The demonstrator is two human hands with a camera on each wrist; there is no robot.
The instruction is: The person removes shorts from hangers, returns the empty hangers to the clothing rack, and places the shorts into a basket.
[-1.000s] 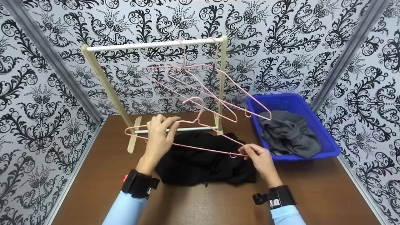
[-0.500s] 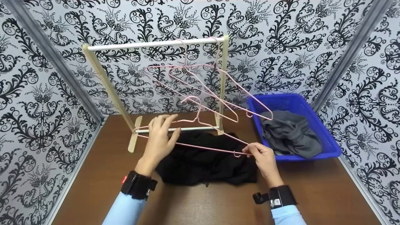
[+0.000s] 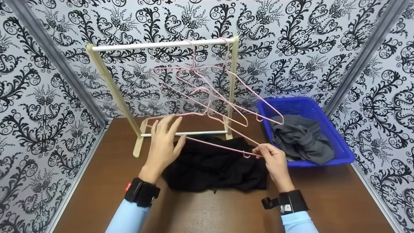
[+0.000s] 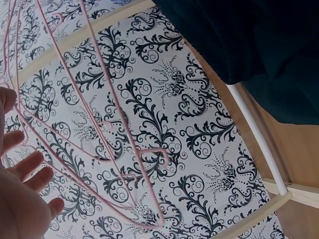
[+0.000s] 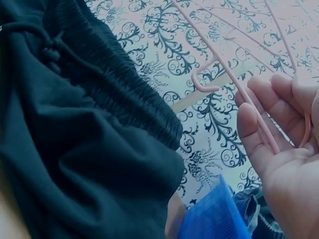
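My right hand pinches the right end of a pink clothes hanger, which is held in the air with its hook toward the rack. In the right wrist view the fingers and thumb curl round the hanger's corner, near a small side hook. My left hand has its fingers spread at the hanger's left arm, overlapping it in the head view. In the left wrist view nothing shows in its fingers. Below the hanger lies a crumpled black garment; the right wrist view shows its elastic waistband and knotted drawstring.
A small wooden rack with a white top bar stands behind the hands. Two more pink hangers hang from its right part. At the right is a blue basket with a grey garment inside. Patterned walls enclose the table.
The left fingers have loosened from their grip on the hanger and spread. The hanger's left end and hook have tilted up and away toward the rack, while the right hand keeps hold.
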